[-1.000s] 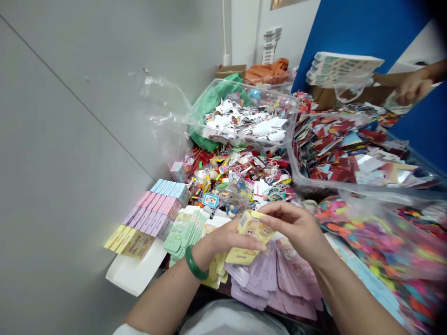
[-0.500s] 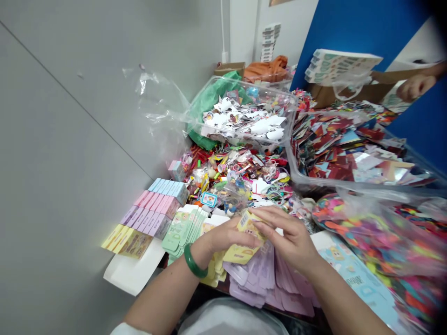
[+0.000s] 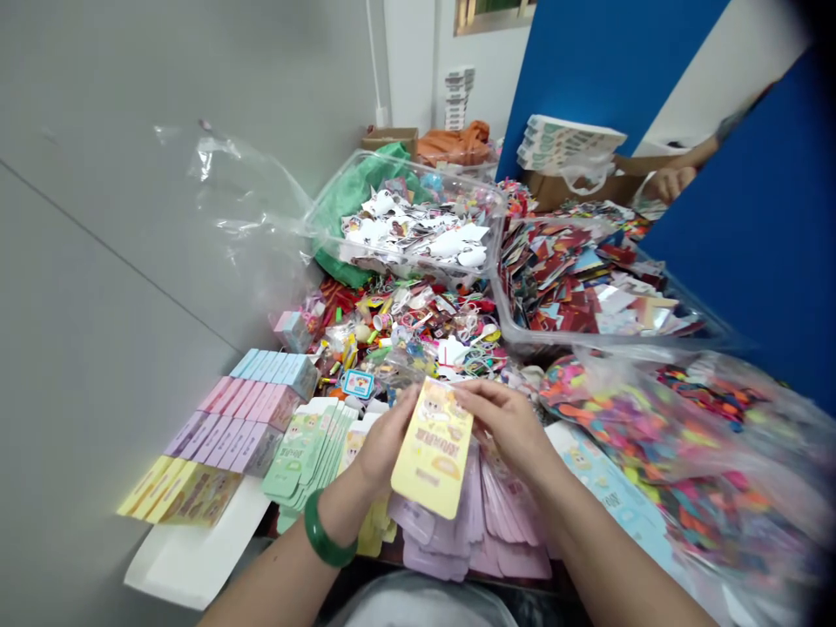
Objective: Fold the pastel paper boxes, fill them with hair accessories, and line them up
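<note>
I'm pinching the yellow printed card (image 3: 432, 448) between my left hand (image 3: 385, 440) and right hand (image 3: 502, 427), both gripping its edges; it calls for a steady hold

The left hand (image 3: 384, 442) and right hand (image 3: 502, 427) grip a pale yellow cartoon-printed card (image 3: 432, 449) by its edges, above fanned lilac cards (image 3: 450, 531). A green jade bangle (image 3: 325, 531) circles the left wrist. Behind, a clear plastic tub (image 3: 496, 252) holds white stickers; a co-worker's hand (image 3: 674, 184) reaches at upper right.
</note>
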{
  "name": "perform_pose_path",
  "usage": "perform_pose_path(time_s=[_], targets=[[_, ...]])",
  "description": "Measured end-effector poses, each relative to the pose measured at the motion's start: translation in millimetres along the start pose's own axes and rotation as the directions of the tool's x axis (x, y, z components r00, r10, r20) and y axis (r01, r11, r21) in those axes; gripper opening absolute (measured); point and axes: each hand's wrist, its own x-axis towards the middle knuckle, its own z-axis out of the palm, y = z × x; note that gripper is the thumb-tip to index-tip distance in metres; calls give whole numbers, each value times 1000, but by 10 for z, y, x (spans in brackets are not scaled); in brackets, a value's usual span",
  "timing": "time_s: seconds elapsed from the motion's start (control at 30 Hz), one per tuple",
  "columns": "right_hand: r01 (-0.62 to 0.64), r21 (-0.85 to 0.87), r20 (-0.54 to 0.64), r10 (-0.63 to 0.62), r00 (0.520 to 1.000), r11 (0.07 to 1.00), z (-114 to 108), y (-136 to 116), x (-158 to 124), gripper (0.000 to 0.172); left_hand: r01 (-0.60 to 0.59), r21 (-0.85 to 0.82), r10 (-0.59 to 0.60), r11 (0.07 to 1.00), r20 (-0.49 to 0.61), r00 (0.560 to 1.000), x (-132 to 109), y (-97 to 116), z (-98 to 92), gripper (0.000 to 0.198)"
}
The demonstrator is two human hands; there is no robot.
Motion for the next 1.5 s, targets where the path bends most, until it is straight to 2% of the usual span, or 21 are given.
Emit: perform_pose_path(time_s=[0.07,0.1,0.17,0.2,0.23,0.27,0.33,0.4,0.47,0.63,0.77,0.9,1.0,1.07,1.13,1.3,1.4,1.5], targets=[[-129,67,10,128,992,989,-31,31,19,31,-178,140,187,974,-53,981,13,-20,-70,46],[-180,61,34,179,983,982,-39,53,14,32,-267,243,280,932,-17,960,4,-29,-111,52],[-232,-88,119,242,963,969,-46,96,-8,32,-444,450,419,775,161,894,-36,-45,-188,55],[-209,-225,149,245,958,952,-52,112,-13,31,-512,511,443,690,262,858,-62,-54,-221,47],[-159,-368,160,231,960,916,-67,122,-6,30,-541,533,431,651,327,841,-86,-62,-251,37],[-102,-494,143,196,970,863,-94,127,16,29,-533,528,407,661,344,846,-106,-70,-279,27],[-29,-663,46,80,996,748,-189,123,114,23,-441,461,360,770,257,897,-128,-80,-338,19],[-29,-736,-60,-23,998,676,-311,114,258,16,-347,337,330,875,108,938,-127,-77,-406,28],[-21,-807,-91,-89,992,590,-408,111,399,13,-330,222,336,918,9,942,-118,-55,-470,38],[61,-910,29,-83,996,410,-381,158,554,12,-364,83,372,928,-131,919,-120,26,-524,44],[69,-942,64,-26,998,327,-232,247,536,9,-343,68,349,937,-164,922,-140,32,-517,43],[95,-956,85,-48,995,277,-102,357,492,9,-320,84,331,944,-176,927,-134,-16,-536,41],[140,-946,122,-79,989,293,-64,408,483,6,-320,90,331,943,-170,928,-116,-43,-540,43],[154,-929,134,-82,988,337,-91,409,516,2,-324,91,335,942,-159,929,-102,-42,-537,43],[137,-905,119,-69,991,403,-159,385,581,5,-321,95,333,942,-154,930,-91,-28,-534,43],[59,-807,29,-60,998,588,-383,252,745,8,-315,123,329,941,-117,937,-73,1,-521,51],[47,-737,-37,-109,993,674,-473,121,740,14,-264,164,284,950,-111,952,-62,-12,-487,56],[55,-672,-131,-191,973,738,-517,-52,656,24,-219,223,246,950,-103,964,-32,-36,-431,50]])
